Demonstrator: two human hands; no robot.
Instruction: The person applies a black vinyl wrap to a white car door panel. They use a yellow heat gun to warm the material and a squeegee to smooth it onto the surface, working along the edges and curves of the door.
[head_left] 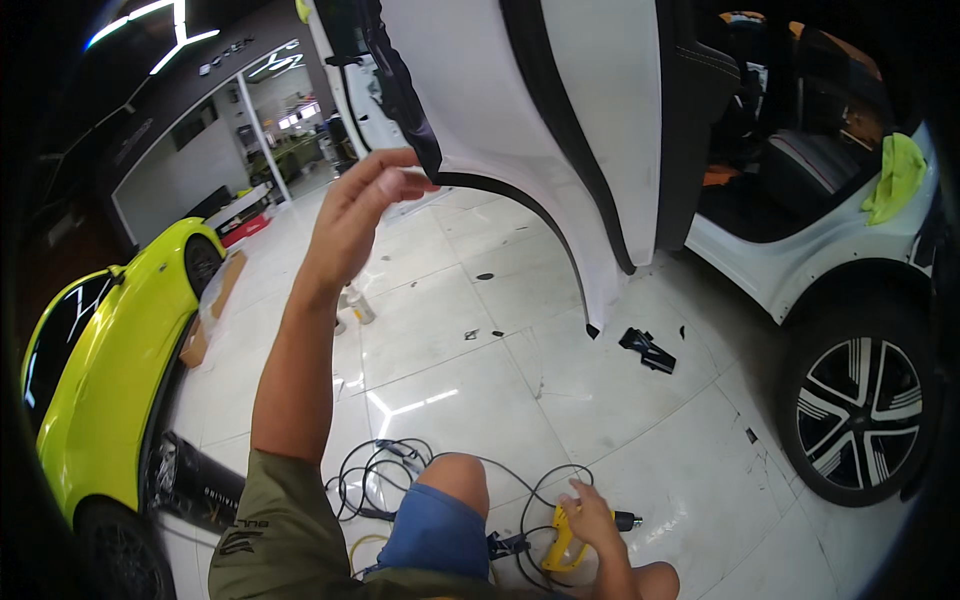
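An open white car door [590, 110] hangs in front of me, its inner side toward me, with dark glossy film [398, 95] along its left edge and a thin dark border round its curved lower edge. At the door's lower left corner is my left hand [362, 205], raised, its fingertips closed on the dark film there. Just what lies between the fingertips is partly hidden. Low down by my knee, my right hand [592, 518] grips a yellow heat gun [566, 545], whose dark nozzle [627, 521] points right.
Black cables [375, 475] coil on the tiled floor by my knee. Dark film scraps [648, 350] lie below the door. A bottle [358, 305] stands behind my left forearm. On the right are the white car's wheel [860, 415] and a yellow-green cloth [897, 178]; a lime-green car [120, 390] is left.
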